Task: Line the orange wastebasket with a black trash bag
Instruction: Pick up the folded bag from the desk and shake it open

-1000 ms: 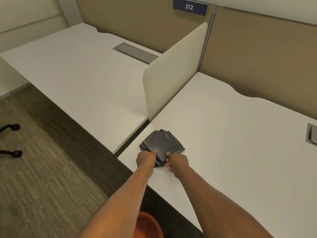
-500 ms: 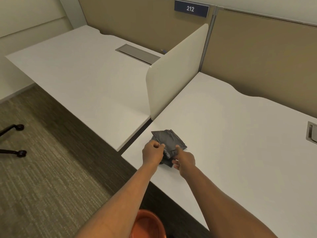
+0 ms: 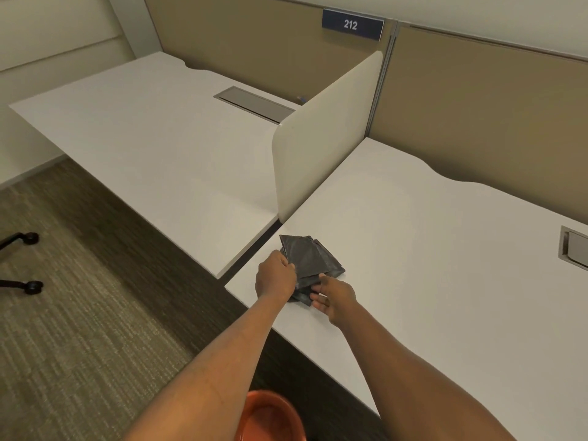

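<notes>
A small stack of folded black trash bags [image 3: 310, 261] lies near the front left corner of the right white desk [image 3: 445, 265]. My left hand [image 3: 275, 276] pinches the top folded bag at its left edge and tilts it up off the stack. My right hand [image 3: 334, 297] rests with its fingers on the near edge of the bags underneath. The orange wastebasket [image 3: 270, 418] stands on the floor below the desk edge, between my forearms; only part of its rim and inside shows.
A cream divider panel [image 3: 321, 138] separates the right desk from the left white desk [image 3: 143, 138]. Tan cubicle walls run behind, with a "212" sign [image 3: 351, 24]. Chair casters [image 3: 28, 262] sit on the carpet at far left. A cable hatch [image 3: 574, 251] is at right.
The top folded bag has been lifted and tilted up from the stack by my left hand. My right hand has opened flatter against the lower bags. The view shifted slightly.
</notes>
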A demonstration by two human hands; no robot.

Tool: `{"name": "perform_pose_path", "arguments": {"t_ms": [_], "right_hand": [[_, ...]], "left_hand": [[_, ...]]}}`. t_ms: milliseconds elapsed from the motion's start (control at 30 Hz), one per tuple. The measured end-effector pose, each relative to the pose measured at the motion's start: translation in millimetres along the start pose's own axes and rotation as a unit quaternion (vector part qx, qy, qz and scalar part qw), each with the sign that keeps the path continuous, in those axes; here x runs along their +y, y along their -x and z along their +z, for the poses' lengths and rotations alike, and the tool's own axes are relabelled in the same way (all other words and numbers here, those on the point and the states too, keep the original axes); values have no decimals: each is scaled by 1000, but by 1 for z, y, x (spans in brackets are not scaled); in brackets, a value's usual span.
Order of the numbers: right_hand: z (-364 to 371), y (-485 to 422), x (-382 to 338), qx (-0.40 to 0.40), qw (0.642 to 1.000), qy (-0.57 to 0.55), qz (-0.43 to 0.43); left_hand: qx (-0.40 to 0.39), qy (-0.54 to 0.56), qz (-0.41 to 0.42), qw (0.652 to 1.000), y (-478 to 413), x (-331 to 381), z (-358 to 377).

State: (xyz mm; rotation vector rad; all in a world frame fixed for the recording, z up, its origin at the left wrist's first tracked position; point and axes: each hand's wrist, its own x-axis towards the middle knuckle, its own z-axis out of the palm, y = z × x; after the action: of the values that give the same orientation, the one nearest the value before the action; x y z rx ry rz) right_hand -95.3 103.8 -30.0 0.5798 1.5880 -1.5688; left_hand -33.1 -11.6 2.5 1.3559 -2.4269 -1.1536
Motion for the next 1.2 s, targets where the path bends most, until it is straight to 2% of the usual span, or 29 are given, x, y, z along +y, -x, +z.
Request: {"name": "perform_pose_path", "arguments": {"t_ms": [200, 367, 533, 700, 833, 900, 1067, 1200], "right_hand": [[9, -1, 6, -15, 998, -52, 6], [16, -3, 10, -11, 993, -113, 22], [19, 0, 11, -7, 989, -146, 14], [17, 8, 13, 3, 989, -146, 12], [14, 20, 15, 61, 997, -42, -34], [13, 32, 17, 62, 995, 27, -77], [9, 84, 35, -81, 984, 120, -104], [10, 127, 66, -124, 970, 157, -136]], "left_hand": [[-1, 36, -34, 999, -5, 3, 4], [2, 146, -67, 987, 1, 7, 7], [13, 289, -106, 951, 17, 6, 4], [31, 383, -148, 911, 31, -10, -10], [28, 420, -143, 896, 48, -30, -27], [20, 434, -140, 890, 59, -43, -38], [-24, 467, -129, 874, 92, -70, -71], [-118, 512, -87, 846, 127, -90, -103]]}}
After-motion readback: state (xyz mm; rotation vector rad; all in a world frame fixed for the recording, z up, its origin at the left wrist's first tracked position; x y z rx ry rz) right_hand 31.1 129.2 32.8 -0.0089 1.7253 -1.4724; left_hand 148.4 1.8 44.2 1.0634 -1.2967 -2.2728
